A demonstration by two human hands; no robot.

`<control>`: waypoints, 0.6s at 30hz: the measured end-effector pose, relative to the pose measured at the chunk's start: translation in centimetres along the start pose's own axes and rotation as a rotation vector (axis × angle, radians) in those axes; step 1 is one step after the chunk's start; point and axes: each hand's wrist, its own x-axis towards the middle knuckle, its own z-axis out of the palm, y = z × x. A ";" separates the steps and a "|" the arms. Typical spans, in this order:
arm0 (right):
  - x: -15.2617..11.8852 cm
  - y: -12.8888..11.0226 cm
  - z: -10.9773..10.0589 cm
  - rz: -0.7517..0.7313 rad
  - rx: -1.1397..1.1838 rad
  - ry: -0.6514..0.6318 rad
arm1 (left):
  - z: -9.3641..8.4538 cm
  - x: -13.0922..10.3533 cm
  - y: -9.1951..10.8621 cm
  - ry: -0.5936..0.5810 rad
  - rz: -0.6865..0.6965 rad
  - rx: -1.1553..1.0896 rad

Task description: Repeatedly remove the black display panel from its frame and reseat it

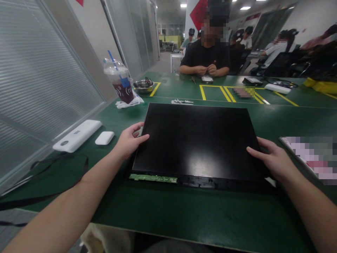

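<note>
A black LCD screen panel (195,140) lies in front of me, glossy side up, over the green table. Along its near edge runs a strip of green circuit board (154,178) beside a black lower border (210,182). My left hand (133,138) grips the panel's left edge, thumb on top and fingers around the side. On the opposite edge my right hand (273,160) holds on the same way, its thumb on the glossy face. A small white tab (270,181) shows at the near right corner. Whether the panel touches the table all along is hard to tell.
To the left are a white power bank (77,136), a white earbud case (104,138) and a black strap (60,189). A drink cup (122,84) stands on tissue behind, near a metal bowl (143,86). Across the table a person (206,52) sits handling something small.
</note>
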 end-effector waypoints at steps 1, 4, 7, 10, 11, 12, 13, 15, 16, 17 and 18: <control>-0.1 -0.1 0.0 0.027 0.013 -0.012 | 0.0 -0.1 0.1 -0.006 0.001 -0.005; -0.2 -0.2 0.0 0.051 0.025 -0.016 | 0.1 -0.2 0.6 -0.009 0.004 -0.021; -0.2 -0.1 0.0 0.045 0.011 -0.008 | 0.1 -0.3 0.8 -0.005 -0.002 -0.029; -0.1 -0.1 0.0 0.028 -0.007 -0.010 | 0.1 -0.2 0.6 -0.015 -0.012 -0.030; -0.1 -0.1 0.0 0.021 -0.008 -0.012 | 0.1 -0.2 0.4 -0.018 -0.015 -0.025; -0.1 -0.1 0.0 0.014 -0.007 -0.013 | 0.1 -0.1 0.2 -0.017 -0.016 -0.018; -0.1 -0.1 0.1 0.008 -0.004 -0.015 | 0.1 -0.1 0.1 -0.017 -0.014 -0.009; 0.0 0.0 0.1 0.004 -0.001 -0.021 | 0.0 0.0 -0.2 -0.015 -0.004 0.011; 0.0 0.0 0.1 0.003 -0.001 -0.021 | 0.0 0.1 -0.4 -0.014 0.002 0.022; 0.1 0.1 0.2 -0.002 -0.002 -0.024 | 0.0 0.1 -0.5 -0.015 0.008 0.035; 0.1 0.1 0.2 -0.015 -0.001 -0.024 | -0.1 0.2 -0.6 -0.017 0.014 0.049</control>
